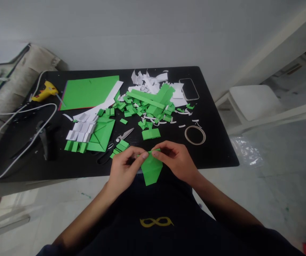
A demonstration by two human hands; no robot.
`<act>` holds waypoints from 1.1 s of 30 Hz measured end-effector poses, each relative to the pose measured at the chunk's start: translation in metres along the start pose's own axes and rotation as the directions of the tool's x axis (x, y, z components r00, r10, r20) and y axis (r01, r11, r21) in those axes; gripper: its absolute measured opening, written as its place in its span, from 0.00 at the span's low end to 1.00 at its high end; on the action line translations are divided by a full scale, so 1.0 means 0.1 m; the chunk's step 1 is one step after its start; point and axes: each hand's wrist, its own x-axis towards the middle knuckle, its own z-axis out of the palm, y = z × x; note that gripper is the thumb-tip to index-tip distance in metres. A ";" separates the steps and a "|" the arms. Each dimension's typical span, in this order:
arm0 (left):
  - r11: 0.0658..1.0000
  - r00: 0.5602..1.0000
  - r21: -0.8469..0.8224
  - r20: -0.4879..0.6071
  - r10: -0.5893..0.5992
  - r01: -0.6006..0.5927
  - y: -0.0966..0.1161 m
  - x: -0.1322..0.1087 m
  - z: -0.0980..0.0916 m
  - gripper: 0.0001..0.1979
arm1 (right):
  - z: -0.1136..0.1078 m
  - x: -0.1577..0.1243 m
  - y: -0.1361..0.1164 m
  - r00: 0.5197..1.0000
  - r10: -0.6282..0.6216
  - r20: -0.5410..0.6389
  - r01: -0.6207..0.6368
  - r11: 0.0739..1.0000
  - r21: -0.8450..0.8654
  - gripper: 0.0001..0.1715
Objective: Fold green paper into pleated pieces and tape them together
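Head view: L hand point(123, 170) & R hand point(176, 160) fingers pinch folded green paper point(150, 171) at top edge; rest hangs below.

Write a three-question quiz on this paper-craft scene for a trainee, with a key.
1. True or false: the left hand and the right hand both hold the folded green paper piece.
2. Where on the black table does the yellow hot-glue gun lie? A far left corner; B far right corner; C near edge, by the hands.
3. Fill in: the round ring of tape lies to the person's ___ of the black-handled metal scissors.
Key: 1 true; 2 A; 3 right.
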 end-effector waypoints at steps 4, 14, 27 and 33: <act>1.000 1.000 0.013 0.001 0.005 -0.005 0.01 -0.02 0.01 0.09 | 0.02 -0.01 0.01 1.000 0.001 -0.026 -0.002 0.999 -0.036 0.13; 0.999 0.999 -0.001 -0.013 0.045 -0.045 -0.03 -0.01 0.04 0.06 | 0.06 -0.02 -0.01 0.996 -0.024 -0.087 0.022 1.000 -0.017 0.13; 0.998 0.998 0.023 -0.021 0.059 -0.058 -0.01 -0.01 0.04 0.10 | 0.07 0.00 -0.01 0.998 0.044 -0.049 -0.042 0.999 0.024 0.19; 0.998 0.997 0.009 -0.048 0.067 -0.066 -0.05 -0.01 0.05 0.09 | 0.08 -0.01 0.00 0.991 0.119 0.060 -0.125 0.986 0.111 0.18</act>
